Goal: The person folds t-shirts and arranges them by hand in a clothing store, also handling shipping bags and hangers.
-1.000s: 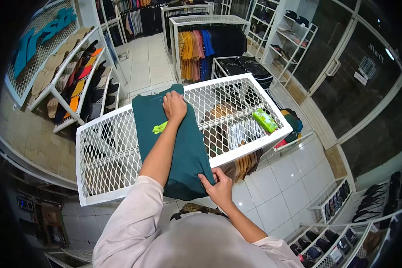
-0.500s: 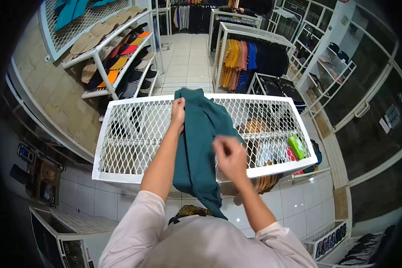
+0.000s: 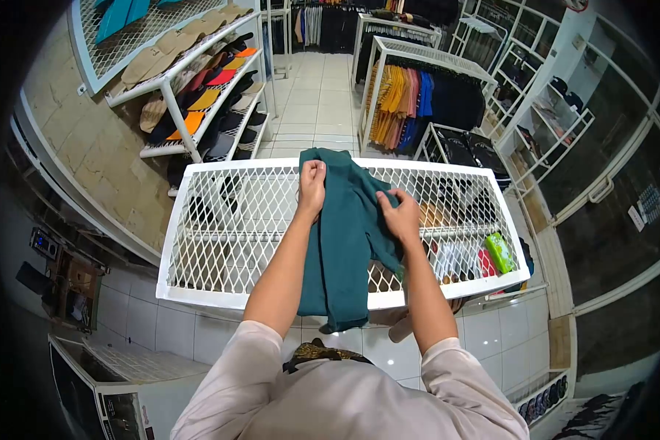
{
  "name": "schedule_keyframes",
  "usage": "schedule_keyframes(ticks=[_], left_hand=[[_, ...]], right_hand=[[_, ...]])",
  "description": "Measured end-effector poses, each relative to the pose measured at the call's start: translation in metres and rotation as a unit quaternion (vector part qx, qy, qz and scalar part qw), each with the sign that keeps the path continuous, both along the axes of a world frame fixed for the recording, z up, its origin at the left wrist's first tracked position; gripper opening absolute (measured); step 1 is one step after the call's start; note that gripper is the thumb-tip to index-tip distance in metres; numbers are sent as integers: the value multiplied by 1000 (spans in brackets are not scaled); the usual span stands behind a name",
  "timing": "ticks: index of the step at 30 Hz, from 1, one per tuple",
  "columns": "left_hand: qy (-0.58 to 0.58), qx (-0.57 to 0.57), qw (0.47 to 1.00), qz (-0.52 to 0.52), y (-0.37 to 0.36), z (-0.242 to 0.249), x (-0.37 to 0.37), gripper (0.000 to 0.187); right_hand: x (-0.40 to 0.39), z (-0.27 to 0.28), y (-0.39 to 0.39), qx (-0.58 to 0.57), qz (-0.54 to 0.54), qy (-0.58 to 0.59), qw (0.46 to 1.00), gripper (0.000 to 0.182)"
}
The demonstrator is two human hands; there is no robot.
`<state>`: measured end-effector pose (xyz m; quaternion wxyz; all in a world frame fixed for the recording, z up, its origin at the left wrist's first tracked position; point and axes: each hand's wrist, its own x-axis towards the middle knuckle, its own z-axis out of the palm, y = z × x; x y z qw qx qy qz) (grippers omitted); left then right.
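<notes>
A dark green garment (image 3: 341, 242) lies lengthwise across the white mesh-topped table (image 3: 264, 172), its lower end hanging over the near edge. At the garment's upper left edge, my left hand (image 3: 312, 189) has its fingers closed on the cloth. My right hand (image 3: 400, 215) pinches the cloth on the right side, a little lower than my left hand. Part of the garment drapes down beside my right wrist.
A green packet (image 3: 499, 253) sits at the table's right end. Shelves of caps (image 3: 198, 110) stand at the back left. Racks of hanging shirts (image 3: 400, 103) are behind the table, and glass doors (image 3: 616, 161) are on the right.
My right hand has moved up and right and now grips the garment's right side. The garment's lower end has drawn up and part of it has spread right. My left hand keeps its hold.
</notes>
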<state>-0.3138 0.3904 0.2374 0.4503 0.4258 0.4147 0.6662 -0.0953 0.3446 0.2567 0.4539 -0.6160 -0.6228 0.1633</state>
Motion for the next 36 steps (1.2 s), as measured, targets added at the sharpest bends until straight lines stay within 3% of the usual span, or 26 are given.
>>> schedule_keyframes(ticks=[3, 4, 6, 9, 12, 14, 16, 20, 23, 24, 26, 28, 30, 31, 32, 34, 36], left_hand=[[234, 37, 952, 194, -8, 16, -5, 25], [437, -8, 857, 272, -9, 18, -12, 24], [556, 20, 732, 394, -15, 12, -15, 23], [590, -68, 729, 341, -24, 8, -15, 23], [595, -43, 729, 336, -18, 7, -18, 19], [589, -17, 731, 344, -19, 14, -19, 15], [499, -38, 802, 327, -17, 23, -17, 14], [482, -27, 809, 334, -10, 17, -20, 17], [489, -66, 812, 312, -10, 21, -23, 16], [507, -81, 804, 301, -9, 19, -25, 15], [528, -72, 791, 300, -10, 12, -28, 21], [592, 50, 713, 372, -24, 17, -26, 29], [593, 37, 722, 354, -58, 47, -24, 35], [581, 20, 758, 295, -83, 62, -24, 34], [568, 4, 790, 233, -111, 74, -22, 33], [572, -78, 801, 159, -177, 94, -14, 35], [538, -107, 827, 121, -233, 89, -12, 41]], right_hand=[[11, 1, 5, 12, -26, 93, 995, 36], [13, -1, 9, 14, -26, 92, 995, 36], [16, -8, 13, 32, -30, 126, 991, 36], [19, -13, 21, 12, -22, 141, 990, 39], [29, -10, 29, 4, -11, 139, 990, 37], [35, 25, 25, 60, 6, 85, 995, 36], [49, 72, 23, 54, -10, 21, 998, 34], [113, 134, 45, 19, 19, -143, 989, 34], [161, 129, 71, -98, -63, -251, 961, 38], [163, 121, 67, -99, -66, -251, 961, 38], [160, 95, 46, 4, -169, -390, 905, 41], [144, 83, 16, 57, -153, -313, 936, 44], [126, 63, -36, 110, -93, -195, 970, 36], [112, 59, -68, 78, -50, -77, 993, 33], [98, 58, -103, 41, -37, -37, 998, 31], [83, 43, -163, -52, -53, 1, 997, 33], [70, 24, -207, -40, -98, 41, 994, 31]])
